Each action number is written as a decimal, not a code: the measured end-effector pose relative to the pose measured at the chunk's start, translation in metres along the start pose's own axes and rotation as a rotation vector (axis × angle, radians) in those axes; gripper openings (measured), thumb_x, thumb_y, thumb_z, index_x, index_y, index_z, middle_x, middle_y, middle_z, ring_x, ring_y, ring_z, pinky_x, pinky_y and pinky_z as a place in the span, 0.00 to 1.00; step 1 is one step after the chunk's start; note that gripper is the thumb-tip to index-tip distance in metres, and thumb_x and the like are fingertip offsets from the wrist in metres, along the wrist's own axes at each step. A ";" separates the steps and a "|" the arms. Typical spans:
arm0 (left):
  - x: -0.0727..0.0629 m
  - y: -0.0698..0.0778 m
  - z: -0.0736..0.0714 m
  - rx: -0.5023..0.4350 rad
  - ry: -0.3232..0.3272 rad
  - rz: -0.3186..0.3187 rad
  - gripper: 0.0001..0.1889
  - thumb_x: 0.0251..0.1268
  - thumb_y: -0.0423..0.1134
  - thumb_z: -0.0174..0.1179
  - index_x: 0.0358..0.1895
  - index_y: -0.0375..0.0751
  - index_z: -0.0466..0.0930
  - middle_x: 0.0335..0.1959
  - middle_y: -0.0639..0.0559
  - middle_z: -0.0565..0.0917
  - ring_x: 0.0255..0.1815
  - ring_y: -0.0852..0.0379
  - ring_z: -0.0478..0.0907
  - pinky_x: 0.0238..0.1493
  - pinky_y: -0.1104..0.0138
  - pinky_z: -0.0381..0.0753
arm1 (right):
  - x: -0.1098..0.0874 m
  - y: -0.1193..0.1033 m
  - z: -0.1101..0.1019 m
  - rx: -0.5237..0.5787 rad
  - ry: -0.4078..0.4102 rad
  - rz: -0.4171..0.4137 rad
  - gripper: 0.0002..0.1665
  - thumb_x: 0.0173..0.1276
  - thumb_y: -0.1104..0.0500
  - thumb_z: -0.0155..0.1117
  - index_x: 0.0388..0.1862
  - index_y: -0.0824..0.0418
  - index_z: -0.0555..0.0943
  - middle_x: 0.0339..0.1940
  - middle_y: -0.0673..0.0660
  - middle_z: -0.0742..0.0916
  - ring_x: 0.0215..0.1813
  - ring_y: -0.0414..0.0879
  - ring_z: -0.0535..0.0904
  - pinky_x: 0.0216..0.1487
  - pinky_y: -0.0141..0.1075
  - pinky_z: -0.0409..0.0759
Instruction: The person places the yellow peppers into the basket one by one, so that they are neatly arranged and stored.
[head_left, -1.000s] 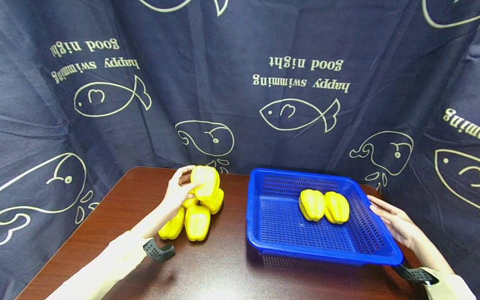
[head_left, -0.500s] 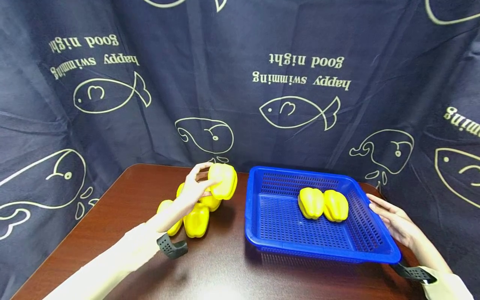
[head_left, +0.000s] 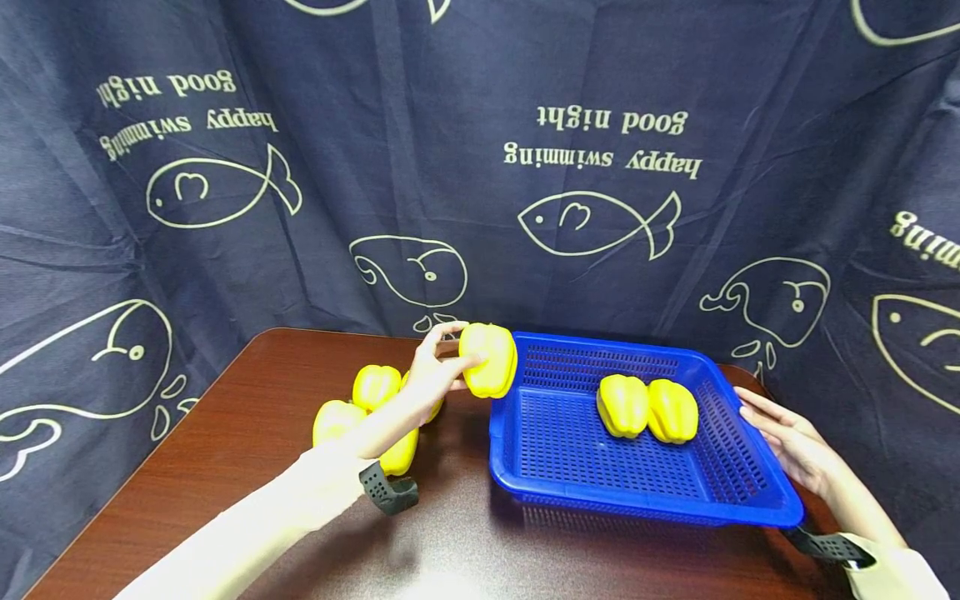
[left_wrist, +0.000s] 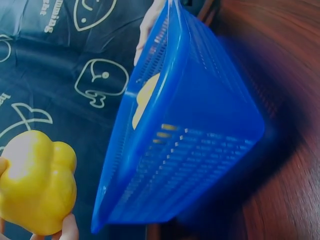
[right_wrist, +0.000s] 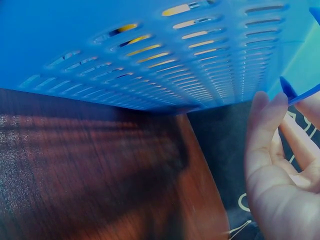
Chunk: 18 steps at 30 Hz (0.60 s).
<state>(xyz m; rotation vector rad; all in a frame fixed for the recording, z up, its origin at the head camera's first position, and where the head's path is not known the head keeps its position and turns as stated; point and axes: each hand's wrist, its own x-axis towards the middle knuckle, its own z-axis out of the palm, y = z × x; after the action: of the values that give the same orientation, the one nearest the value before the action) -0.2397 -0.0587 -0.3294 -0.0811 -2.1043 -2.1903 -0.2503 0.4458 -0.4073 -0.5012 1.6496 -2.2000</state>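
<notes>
1. Holding the raised yellow bell pepper [head_left: 489, 361] is the left hand [head_left: 433, 367], thumb and fingers clamped on its sides. Pepper position: above the wood-grain table [head_left: 247, 392], just beside the left rim of the blue perforated basket [head_left: 637, 510]; the left wrist view shows a gap between them.
2. Right hand [head_left: 798, 447]: thumb and fingertips pinch the basket's right rim.
3. Basket contents: two yellow bell peppers [head_left: 624, 406], side by side and touching, nearer the right wall.
4. Left of the basket: four clustered peppers [head_left: 377, 387] on the table, partly covered by the left hand and forearm.
5. Each wrist: one dark strap [head_left: 388, 490].
6. Background: navy cloth [head_left: 465, 83] with fish and whale outlines and inverted lettering.
</notes>
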 end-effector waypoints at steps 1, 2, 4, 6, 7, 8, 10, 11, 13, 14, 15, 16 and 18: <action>0.000 0.000 0.003 -0.005 -0.005 -0.001 0.28 0.56 0.30 0.65 0.62 0.43 0.69 0.53 0.36 0.78 0.35 0.56 0.83 0.38 0.56 0.86 | 0.000 0.000 0.000 0.002 -0.001 0.000 0.30 0.78 0.68 0.33 0.60 0.43 0.78 0.52 0.46 0.86 0.50 0.41 0.85 0.46 0.33 0.84; 0.000 -0.001 0.006 -0.012 -0.012 -0.001 0.28 0.56 0.30 0.65 0.62 0.43 0.69 0.53 0.36 0.78 0.35 0.56 0.83 0.37 0.57 0.86 | 0.000 0.000 0.000 0.007 0.001 0.000 0.30 0.78 0.68 0.33 0.60 0.43 0.78 0.52 0.46 0.86 0.50 0.41 0.85 0.46 0.33 0.84; 0.001 -0.001 0.013 -0.017 -0.028 0.005 0.28 0.56 0.30 0.65 0.62 0.42 0.69 0.54 0.35 0.78 0.36 0.54 0.84 0.37 0.57 0.86 | 0.000 0.000 0.000 0.013 0.006 0.005 0.30 0.78 0.68 0.33 0.60 0.43 0.78 0.52 0.46 0.87 0.49 0.42 0.85 0.45 0.33 0.84; 0.002 -0.002 0.019 -0.030 -0.047 0.001 0.28 0.55 0.29 0.64 0.61 0.42 0.69 0.54 0.35 0.78 0.37 0.53 0.84 0.36 0.56 0.86 | 0.000 -0.001 0.000 0.022 0.007 0.007 0.30 0.78 0.67 0.33 0.60 0.44 0.78 0.51 0.47 0.87 0.49 0.42 0.85 0.46 0.33 0.84; 0.002 -0.002 0.022 -0.032 -0.057 -0.004 0.28 0.55 0.30 0.64 0.61 0.42 0.69 0.53 0.36 0.78 0.38 0.53 0.84 0.36 0.57 0.86 | 0.000 -0.001 0.000 0.027 0.002 0.005 0.30 0.78 0.68 0.33 0.60 0.44 0.78 0.52 0.47 0.87 0.50 0.42 0.85 0.46 0.33 0.84; 0.003 -0.002 0.024 -0.027 -0.064 -0.007 0.28 0.55 0.30 0.64 0.61 0.42 0.69 0.53 0.36 0.78 0.38 0.53 0.84 0.36 0.57 0.86 | 0.000 -0.001 0.000 0.026 -0.001 0.004 0.30 0.78 0.68 0.33 0.60 0.44 0.78 0.52 0.47 0.87 0.50 0.42 0.85 0.46 0.33 0.84; 0.003 -0.003 0.029 -0.022 -0.074 -0.022 0.28 0.54 0.30 0.64 0.61 0.43 0.69 0.53 0.37 0.78 0.38 0.53 0.83 0.35 0.58 0.86 | 0.000 0.000 0.000 0.025 -0.008 0.004 0.30 0.78 0.68 0.33 0.60 0.44 0.78 0.52 0.46 0.87 0.50 0.42 0.85 0.46 0.33 0.84; 0.002 -0.004 0.031 -0.016 -0.080 -0.025 0.28 0.54 0.30 0.64 0.61 0.43 0.70 0.53 0.36 0.78 0.38 0.53 0.83 0.35 0.58 0.86 | -0.001 0.000 0.000 0.024 -0.009 0.003 0.30 0.78 0.68 0.32 0.60 0.44 0.78 0.52 0.46 0.86 0.50 0.42 0.85 0.46 0.33 0.84; 0.002 -0.006 0.036 0.002 -0.085 -0.033 0.27 0.54 0.31 0.65 0.60 0.44 0.70 0.53 0.37 0.78 0.39 0.53 0.82 0.35 0.58 0.86 | -0.001 0.001 0.000 0.011 -0.005 -0.002 0.31 0.78 0.68 0.32 0.61 0.44 0.78 0.53 0.46 0.86 0.50 0.41 0.84 0.46 0.33 0.83; 0.001 -0.007 0.038 0.011 -0.086 -0.036 0.27 0.54 0.31 0.65 0.60 0.44 0.70 0.53 0.37 0.79 0.39 0.52 0.82 0.35 0.58 0.86 | -0.001 0.001 0.000 0.003 0.004 -0.002 0.30 0.78 0.68 0.33 0.60 0.43 0.78 0.52 0.45 0.86 0.50 0.41 0.85 0.46 0.33 0.84; 0.001 -0.008 0.040 0.018 -0.089 -0.036 0.27 0.53 0.31 0.66 0.59 0.44 0.71 0.54 0.36 0.78 0.40 0.51 0.82 0.36 0.57 0.86 | -0.001 0.001 0.000 0.000 0.014 -0.001 0.30 0.78 0.68 0.33 0.60 0.43 0.78 0.52 0.45 0.86 0.49 0.41 0.85 0.46 0.33 0.84; 0.001 -0.009 0.042 0.032 -0.092 -0.033 0.27 0.53 0.32 0.66 0.59 0.44 0.71 0.54 0.36 0.78 0.41 0.51 0.82 0.36 0.56 0.86 | -0.001 0.001 0.000 0.001 0.014 -0.002 0.30 0.78 0.68 0.33 0.60 0.43 0.78 0.52 0.45 0.86 0.50 0.41 0.85 0.46 0.33 0.84; 0.001 -0.010 0.047 0.051 -0.095 -0.038 0.27 0.53 0.33 0.67 0.59 0.44 0.71 0.53 0.36 0.78 0.41 0.49 0.82 0.37 0.56 0.86 | -0.002 0.001 0.000 0.003 0.015 -0.003 0.30 0.78 0.68 0.33 0.60 0.43 0.78 0.52 0.45 0.86 0.50 0.41 0.85 0.46 0.33 0.84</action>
<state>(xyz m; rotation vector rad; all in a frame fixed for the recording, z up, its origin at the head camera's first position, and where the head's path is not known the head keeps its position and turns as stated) -0.2432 -0.0114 -0.3371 -0.1451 -2.2283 -2.1946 -0.2491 0.4466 -0.4085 -0.4873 1.6533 -2.2133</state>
